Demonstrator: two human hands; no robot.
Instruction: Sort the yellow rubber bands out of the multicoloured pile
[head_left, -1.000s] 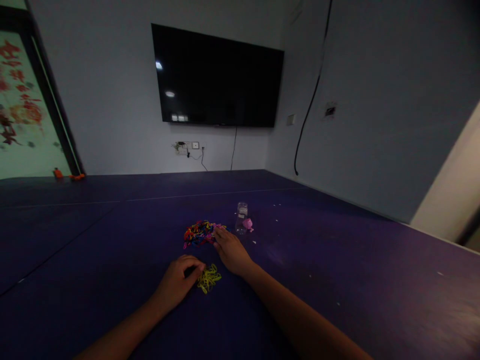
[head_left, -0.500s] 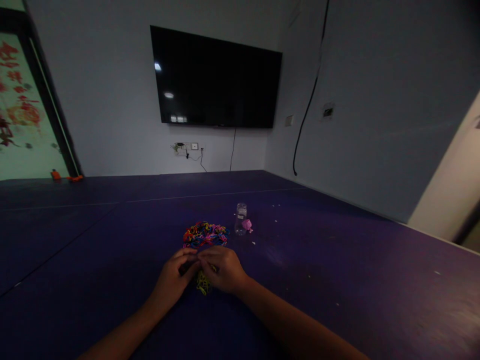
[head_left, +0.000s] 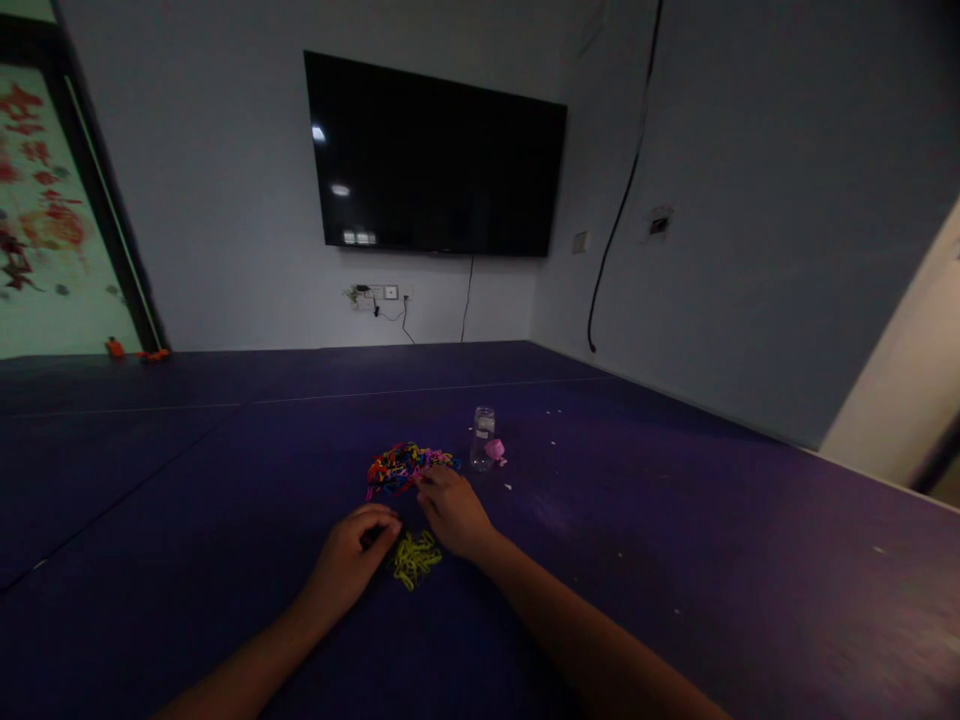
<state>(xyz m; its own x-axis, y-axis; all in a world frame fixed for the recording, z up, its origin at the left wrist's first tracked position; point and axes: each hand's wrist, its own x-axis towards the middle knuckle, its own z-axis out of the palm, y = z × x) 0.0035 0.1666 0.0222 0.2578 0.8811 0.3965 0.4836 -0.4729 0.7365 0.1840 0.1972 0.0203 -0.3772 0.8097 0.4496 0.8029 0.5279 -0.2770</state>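
A multicoloured pile of small bands (head_left: 397, 467) lies on the dark purple surface. My right hand (head_left: 452, 508) is at the right front edge of that pile, its fingers bent together; what is between the fingertips is hidden. Nearer to me lies a smaller heap of yellow-green bands (head_left: 416, 560). Just left of this heap is my left hand (head_left: 361, 542), thumb and fingers pinched together, with anything between them too small to make out. Behind my right hand a clear bottle (head_left: 481, 440) stands upright, and a pink crumpled thing (head_left: 495, 450) is beside it.
The purple surface (head_left: 675, 520) reaches back to the walls, with small white bits scattered at the right. A black television (head_left: 442, 160) hangs on the back wall. A dark cable (head_left: 619, 215) hangs at the right wall. Small orange things (head_left: 154, 355) sit at the far left.
My right hand has moved away from my left hand, forward and to the right, to the multicoloured pile. The yellow-green heap is now uncovered. My left hand has barely moved.
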